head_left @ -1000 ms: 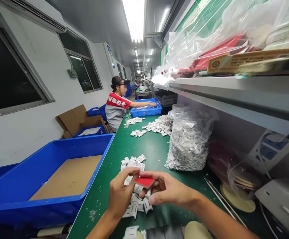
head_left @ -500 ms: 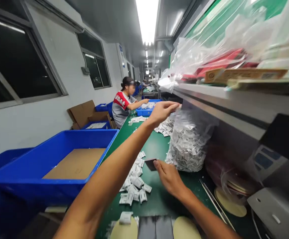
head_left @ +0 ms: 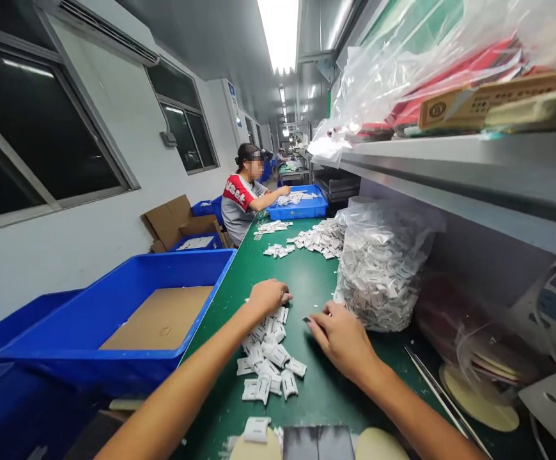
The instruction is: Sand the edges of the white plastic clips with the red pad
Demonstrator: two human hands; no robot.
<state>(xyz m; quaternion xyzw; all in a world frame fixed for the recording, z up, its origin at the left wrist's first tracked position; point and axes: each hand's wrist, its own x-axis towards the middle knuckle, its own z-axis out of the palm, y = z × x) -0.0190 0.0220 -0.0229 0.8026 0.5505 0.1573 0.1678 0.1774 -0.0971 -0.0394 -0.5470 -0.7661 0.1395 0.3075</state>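
Head | our left hand is at the far end of the parts on the bench, its grip hidden | our right hand pinches a dark pad | we seem to be picking among parts; next calls for light fingertips

"set" on red sleeve, blurred carton print

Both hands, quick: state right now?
Left hand: curled over the white parts; grip can't be told.
Right hand: closed, holding a dark piece.
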